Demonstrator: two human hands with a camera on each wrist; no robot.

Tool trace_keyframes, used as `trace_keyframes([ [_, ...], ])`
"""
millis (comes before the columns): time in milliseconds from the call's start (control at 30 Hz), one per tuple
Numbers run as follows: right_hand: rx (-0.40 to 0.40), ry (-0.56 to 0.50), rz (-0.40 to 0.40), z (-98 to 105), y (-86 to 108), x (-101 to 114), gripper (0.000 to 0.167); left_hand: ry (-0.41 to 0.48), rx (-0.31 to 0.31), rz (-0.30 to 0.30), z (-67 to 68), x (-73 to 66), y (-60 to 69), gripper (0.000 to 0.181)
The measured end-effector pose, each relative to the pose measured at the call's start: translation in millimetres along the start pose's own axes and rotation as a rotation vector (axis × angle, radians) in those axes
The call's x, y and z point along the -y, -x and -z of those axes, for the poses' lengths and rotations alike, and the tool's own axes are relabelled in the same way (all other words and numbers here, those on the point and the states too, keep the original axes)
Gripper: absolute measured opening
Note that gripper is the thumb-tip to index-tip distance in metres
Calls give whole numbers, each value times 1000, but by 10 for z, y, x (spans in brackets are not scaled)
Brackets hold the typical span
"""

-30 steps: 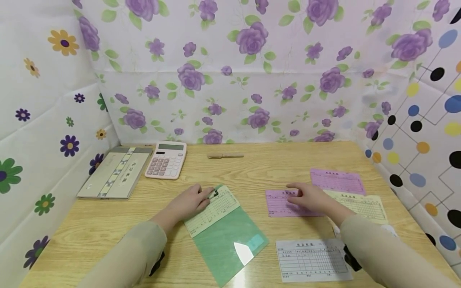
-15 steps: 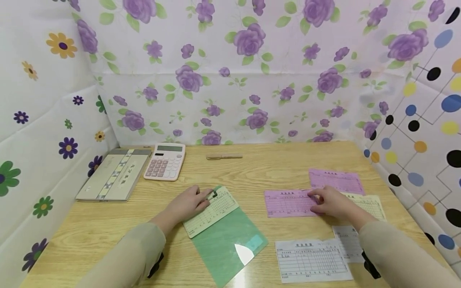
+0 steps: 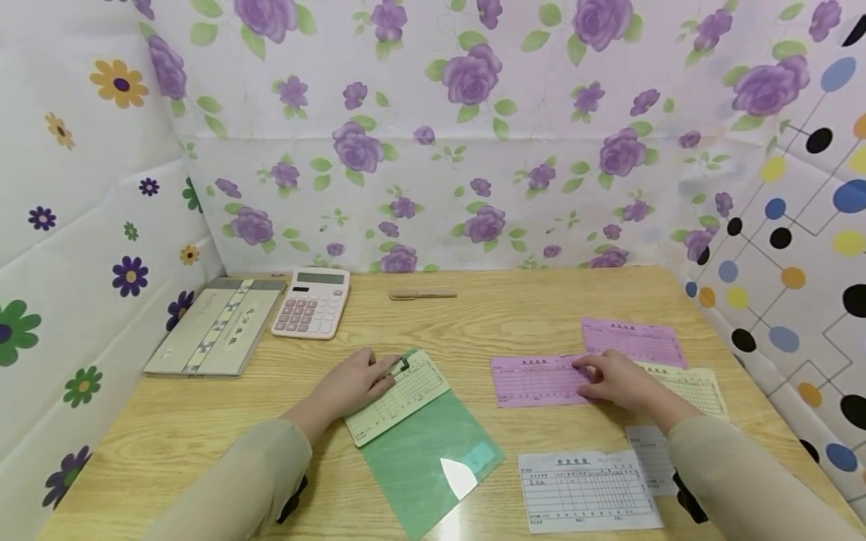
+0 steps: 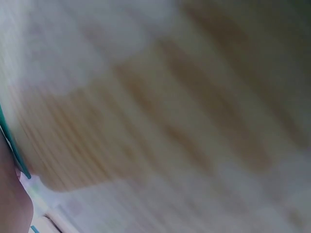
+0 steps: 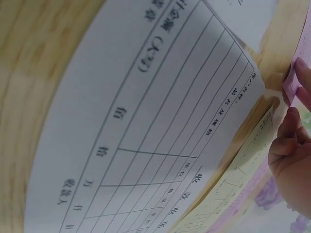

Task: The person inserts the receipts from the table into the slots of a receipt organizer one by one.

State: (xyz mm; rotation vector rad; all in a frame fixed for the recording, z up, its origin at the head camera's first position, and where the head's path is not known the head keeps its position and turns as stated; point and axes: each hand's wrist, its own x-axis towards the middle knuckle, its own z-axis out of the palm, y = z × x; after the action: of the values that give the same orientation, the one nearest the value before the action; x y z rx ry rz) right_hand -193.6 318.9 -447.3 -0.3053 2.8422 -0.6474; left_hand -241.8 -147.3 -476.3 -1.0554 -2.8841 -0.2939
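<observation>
In the head view, my left hand (image 3: 352,385) grips the upper left part of a cream receipt pad (image 3: 399,398), its fingers beside a small black clip (image 3: 402,366). Under the pad lies a translucent green board (image 3: 433,458). My right hand (image 3: 617,382) pinches the right end of a pink receipt slip (image 3: 534,381) lying on the table. That pinch also shows in the right wrist view, where the edge of the pink slip (image 5: 291,86) bends up between thumb and fingers. Only a bit of my left hand (image 4: 14,194) shows in the left wrist view, beside a green edge.
Another pink slip (image 3: 632,342), a cream slip (image 3: 693,387) and white receipt slips (image 3: 585,492) lie around my right hand. At the back are a pink calculator (image 3: 311,304), a pen (image 3: 422,294) and grey-beige booklets (image 3: 216,327). Patterned cloth walls (image 3: 419,173) border the table.
My right hand has moved right along the pink slip to its right end and pinches it there. The slip has shifted slightly left. My left hand has stayed in place.
</observation>
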Motion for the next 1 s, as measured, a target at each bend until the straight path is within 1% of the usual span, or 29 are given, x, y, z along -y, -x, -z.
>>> trace_keyframes([
  [200, 18, 1, -5, -10, -19, 22, 46, 2, 10, 6, 14, -4, -7, 49],
  [333, 19, 15, 10, -8, -39, 45, 46, 1, 0, -3, 35, -11, -17, 49],
  [433, 18, 0, 12, -3, -44, 74, 45, -2, 2, -5, 40, -10, -19, 50],
  [533, 26, -44, -6, -1, -42, 102, 45, -6, 18, 2, 33, -6, -17, 50],
  [667, 33, -140, -74, 9, -35, 124, 40, -5, 27, 6, 19, -4, -17, 51],
  [767, 7, -205, -107, 31, -38, 128, 36, 2, 23, 8, 16, -5, -16, 51],
  [900, -33, -239, -96, 60, -57, 114, 32, 8, 23, 12, 19, -8, -6, 50],
  [1000, -44, -267, -92, 72, -68, 110, 32, 13, 28, 15, 42, -17, -5, 49],
])
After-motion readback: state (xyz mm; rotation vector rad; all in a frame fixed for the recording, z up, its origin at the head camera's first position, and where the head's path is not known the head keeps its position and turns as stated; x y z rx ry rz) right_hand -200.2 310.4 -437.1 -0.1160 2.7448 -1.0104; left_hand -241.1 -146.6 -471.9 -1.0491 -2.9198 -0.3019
